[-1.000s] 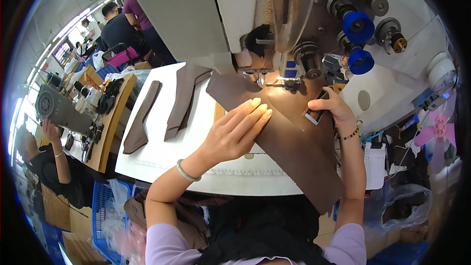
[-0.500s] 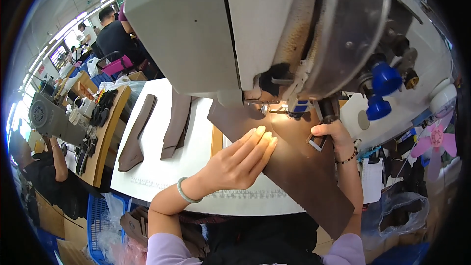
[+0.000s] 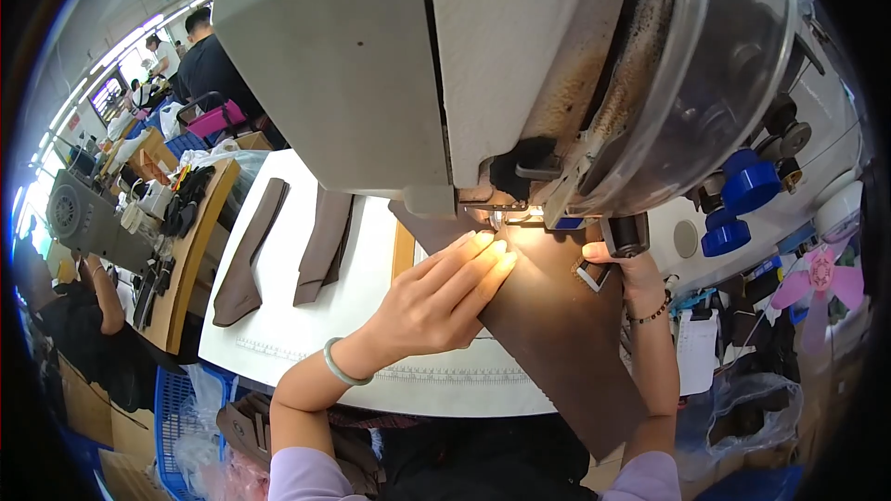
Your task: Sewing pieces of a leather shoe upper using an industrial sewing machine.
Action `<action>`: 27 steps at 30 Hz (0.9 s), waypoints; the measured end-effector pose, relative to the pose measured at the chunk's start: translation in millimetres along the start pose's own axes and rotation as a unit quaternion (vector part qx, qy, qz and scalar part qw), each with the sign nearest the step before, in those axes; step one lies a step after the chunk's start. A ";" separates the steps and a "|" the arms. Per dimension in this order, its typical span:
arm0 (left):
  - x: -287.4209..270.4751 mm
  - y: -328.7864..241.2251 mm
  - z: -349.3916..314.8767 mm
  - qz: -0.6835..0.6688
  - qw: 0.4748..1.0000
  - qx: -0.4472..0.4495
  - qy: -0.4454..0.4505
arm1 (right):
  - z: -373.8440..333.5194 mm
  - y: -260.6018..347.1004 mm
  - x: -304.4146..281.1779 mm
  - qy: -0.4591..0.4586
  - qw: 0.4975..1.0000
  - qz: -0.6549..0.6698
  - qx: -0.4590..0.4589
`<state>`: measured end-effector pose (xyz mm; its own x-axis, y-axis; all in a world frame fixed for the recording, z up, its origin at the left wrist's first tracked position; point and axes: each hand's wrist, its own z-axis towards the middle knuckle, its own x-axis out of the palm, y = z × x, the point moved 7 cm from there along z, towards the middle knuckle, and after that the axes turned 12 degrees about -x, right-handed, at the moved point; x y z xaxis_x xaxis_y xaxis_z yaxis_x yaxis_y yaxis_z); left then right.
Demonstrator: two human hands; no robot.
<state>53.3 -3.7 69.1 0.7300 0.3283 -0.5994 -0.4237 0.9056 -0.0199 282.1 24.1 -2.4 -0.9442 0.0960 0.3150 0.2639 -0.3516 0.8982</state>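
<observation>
A long brown leather-like panel [image 3: 566,343] lies under the lit needle area [image 3: 501,219] of a large pale sewing machine [image 3: 343,65], its near end hanging past the table edge. My left hand [image 3: 436,301] rests on the panel's left part, fingers stretched out close together, tips just short of the needle area. On the right, my right hand [image 3: 639,280] grips the panel's edge, thumb on top and the other fingers mostly hidden. Beside that thumb is a small white-edged rectangular piece [image 3: 590,276]; whether it is attached to the panel I cannot tell.
Two brown pieces [image 3: 249,255] [image 3: 325,246] lie on the white table [image 3: 371,306], which has a ruler strip near its front. Blue knobs [image 3: 748,184] stick out right of the machine. A blue basket [image 3: 176,417] stands lower left; a pink fan [image 3: 820,271] is at right. Other people work at far left.
The view has shifted slightly, with the machine looming larger. Both hands keep their places on the panel, and the right thumb sits closer beneath the machine's dark rod.
</observation>
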 end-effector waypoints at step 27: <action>7.1 -1.0 -9.0 0.058 0.998 0.011 0.007 | -28.7 -12.5 16.9 -0.015 0.998 0.051 0.031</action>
<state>54.1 -4.7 57.7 0.6693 0.4277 -0.6076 -0.4929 0.8675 0.0677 257.1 3.5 -17.1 -0.9058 0.0917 0.4138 0.3704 -0.3031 0.8780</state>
